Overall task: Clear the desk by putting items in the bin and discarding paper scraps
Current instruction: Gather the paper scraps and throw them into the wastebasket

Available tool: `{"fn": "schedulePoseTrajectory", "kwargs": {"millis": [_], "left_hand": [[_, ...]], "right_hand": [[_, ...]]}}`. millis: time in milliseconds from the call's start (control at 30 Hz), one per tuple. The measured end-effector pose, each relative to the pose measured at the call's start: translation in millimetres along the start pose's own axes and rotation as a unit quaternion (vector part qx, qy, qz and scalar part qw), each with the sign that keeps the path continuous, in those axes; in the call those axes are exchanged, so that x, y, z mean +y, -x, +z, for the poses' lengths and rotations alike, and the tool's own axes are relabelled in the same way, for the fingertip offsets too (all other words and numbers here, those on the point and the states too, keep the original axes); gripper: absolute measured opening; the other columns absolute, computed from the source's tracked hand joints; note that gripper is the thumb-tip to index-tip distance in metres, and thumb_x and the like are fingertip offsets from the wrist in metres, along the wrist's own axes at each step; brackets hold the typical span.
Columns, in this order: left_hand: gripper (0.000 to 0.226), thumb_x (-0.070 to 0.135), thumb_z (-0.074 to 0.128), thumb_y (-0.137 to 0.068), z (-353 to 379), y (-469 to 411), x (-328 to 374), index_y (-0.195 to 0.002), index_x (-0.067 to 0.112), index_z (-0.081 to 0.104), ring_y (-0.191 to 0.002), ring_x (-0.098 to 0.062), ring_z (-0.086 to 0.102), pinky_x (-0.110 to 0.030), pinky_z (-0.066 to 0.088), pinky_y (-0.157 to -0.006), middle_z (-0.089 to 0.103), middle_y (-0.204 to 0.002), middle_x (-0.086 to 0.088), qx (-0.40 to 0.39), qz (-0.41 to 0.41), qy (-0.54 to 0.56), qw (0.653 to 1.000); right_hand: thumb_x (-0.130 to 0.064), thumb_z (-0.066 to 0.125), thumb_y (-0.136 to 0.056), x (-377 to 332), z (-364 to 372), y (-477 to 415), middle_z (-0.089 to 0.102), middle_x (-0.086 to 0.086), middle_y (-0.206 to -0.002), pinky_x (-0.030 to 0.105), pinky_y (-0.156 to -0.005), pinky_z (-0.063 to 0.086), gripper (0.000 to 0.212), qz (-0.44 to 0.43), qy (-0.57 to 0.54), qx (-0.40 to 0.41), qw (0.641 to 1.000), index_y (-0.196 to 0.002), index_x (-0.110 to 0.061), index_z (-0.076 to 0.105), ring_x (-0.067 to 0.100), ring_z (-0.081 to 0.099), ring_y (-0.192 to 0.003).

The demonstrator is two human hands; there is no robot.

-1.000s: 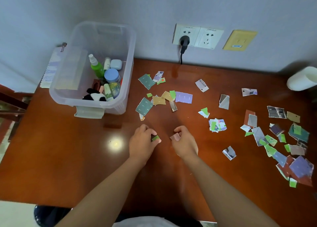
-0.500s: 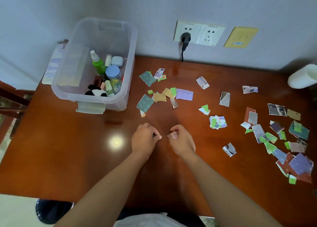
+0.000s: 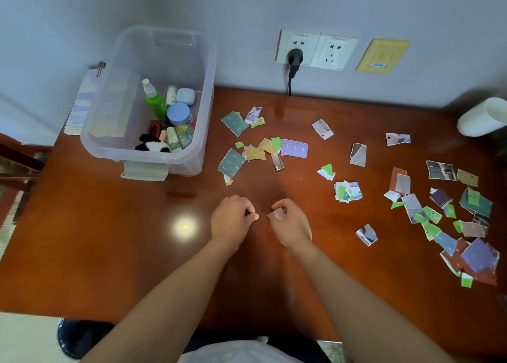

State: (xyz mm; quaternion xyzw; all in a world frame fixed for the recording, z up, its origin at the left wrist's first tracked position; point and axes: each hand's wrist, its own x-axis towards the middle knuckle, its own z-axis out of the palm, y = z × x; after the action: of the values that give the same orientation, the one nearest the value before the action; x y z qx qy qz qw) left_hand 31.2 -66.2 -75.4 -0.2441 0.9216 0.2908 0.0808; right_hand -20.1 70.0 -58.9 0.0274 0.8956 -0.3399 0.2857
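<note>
My left hand [image 3: 233, 220] is curled over the brown desk [image 3: 109, 239]; its fingertips pinch a small paper scrap that is almost hidden. Just right of it, my right hand [image 3: 290, 225] pinches a pinkish-brown scrap [image 3: 276, 214] between thumb and fingers. Several torn coloured paper scraps [image 3: 255, 152] lie beyond my hands, and a bigger scatter [image 3: 466, 225] covers the desk's right side. The clear plastic bin [image 3: 118, 102] stands at the back left and holds a green spray bottle [image 3: 155, 102], a blue-lidded jar [image 3: 179, 114] and a panda plush [image 3: 153, 146].
A black plug [image 3: 295, 58] sits in the wall sockets, its cable dropping behind the desk. A white cylinder [image 3: 482, 120] stands at the far right edge. A spiral pad [image 3: 79, 107] leans on the wall behind the bin. The desk's near left part is bare.
My left fingers have curled over the green scrap, which showed a second ago and is now hidden. Both hands have stayed in place, and the right still holds its scrap.
</note>
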Motion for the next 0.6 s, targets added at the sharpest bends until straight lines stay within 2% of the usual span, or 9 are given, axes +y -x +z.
{"fn": "schedulePoseTrajectory", "kwargs": {"millis": [100, 167, 267, 367, 467, 533, 600], "left_hand": [[0.010, 0.037, 0.071, -0.082, -3.3, -5.4, -2.8, -0.080, 0.029, 0.064, -0.087, -0.011, 0.057, -0.030, 0.047, -0.070, 0.065, -0.086, 0.010, -0.028, -0.016, 0.026, 0.999], [0.013, 0.033, 0.073, -0.081, -7.3, -11.2, -3.6, -0.077, 0.026, 0.063, -0.077, -0.008, 0.058, -0.028, 0.046, -0.068, 0.065, -0.079, 0.010, -0.039, -0.052, 0.132, 0.989], [0.015, 0.027, 0.076, -0.081, -15.9, -22.5, 0.7, -0.076, 0.020, 0.063, -0.066, -0.011, 0.058, -0.031, 0.052, -0.068, 0.064, -0.072, 0.003, -0.028, -0.116, 0.314, 0.942], [0.015, 0.020, 0.074, -0.084, -25.3, -33.5, 8.9, -0.085, 0.012, 0.062, -0.073, -0.014, 0.066, -0.024, 0.057, -0.066, 0.069, -0.087, -0.009, -0.037, -0.173, 0.429, 0.886], [0.017, 0.014, 0.075, -0.083, -36.1, -44.2, 15.4, -0.092, 0.008, 0.062, -0.087, -0.017, 0.070, -0.022, 0.058, -0.070, 0.068, -0.100, -0.013, -0.037, -0.212, 0.508, 0.834], [0.015, 0.007, 0.070, -0.086, -43.9, -52.7, 21.2, -0.095, 0.011, 0.059, -0.084, -0.017, 0.069, -0.024, 0.059, -0.072, 0.067, -0.099, -0.012, -0.040, -0.220, 0.554, 0.802], [0.015, 0.001, 0.060, -0.090, -50.4, -63.7, 28.3, -0.099, 0.012, 0.058, -0.078, -0.016, 0.067, -0.027, 0.058, -0.077, 0.064, -0.094, -0.009, -0.050, -0.226, 0.580, 0.781]], "right_hand": [[-0.016, 0.056, -0.086, -8.6, -3.3, 0.0, 0.066, -0.006, -0.081, 0.036, -0.069, 0.056, 0.014, 0.049, -0.110, -0.002, 0.993, -0.095, -0.025, 0.063, 0.014, 0.065, -0.072], [-0.009, 0.057, -0.087, -14.3, -7.8, -1.5, 0.068, 0.001, -0.082, 0.033, -0.070, 0.057, 0.015, 0.085, -0.215, -0.009, 0.973, -0.098, -0.017, 0.065, 0.017, 0.068, -0.070], [0.002, 0.061, -0.085, -22.3, -15.1, -6.9, 0.070, 0.010, -0.092, 0.031, -0.072, 0.058, 0.019, 0.115, -0.336, -0.026, 0.935, -0.102, -0.006, 0.063, 0.016, 0.071, -0.067], [0.006, 0.058, -0.081, -34.8, -22.6, -16.0, 0.069, 0.011, -0.087, 0.029, -0.065, 0.058, 0.020, 0.143, -0.385, -0.042, 0.911, -0.097, -0.006, 0.062, 0.020, 0.070, -0.066], [-0.005, 0.059, -0.081, -51.4, -30.0, -27.5, 0.057, 0.004, -0.065, 0.026, -0.054, 0.049, 0.004, 0.179, -0.397, -0.050, 0.899, -0.082, -0.009, 0.060, 0.016, 0.057, -0.052], [-0.016, 0.063, -0.081, -61.7, -34.5, -38.3, 0.043, -0.001, -0.057, 0.023, -0.046, 0.033, 0.010, 0.173, -0.393, -0.053, 0.901, -0.076, -0.014, 0.055, 0.011, 0.038, -0.046], [-0.022, 0.070, -0.078, -70.7, -39.5, -51.0, 0.033, -0.003, -0.057, 0.023, -0.045, 0.021, 0.020, 0.148, -0.363, -0.042, 0.919, -0.070, -0.017, 0.052, 0.010, 0.026, -0.046]]}}
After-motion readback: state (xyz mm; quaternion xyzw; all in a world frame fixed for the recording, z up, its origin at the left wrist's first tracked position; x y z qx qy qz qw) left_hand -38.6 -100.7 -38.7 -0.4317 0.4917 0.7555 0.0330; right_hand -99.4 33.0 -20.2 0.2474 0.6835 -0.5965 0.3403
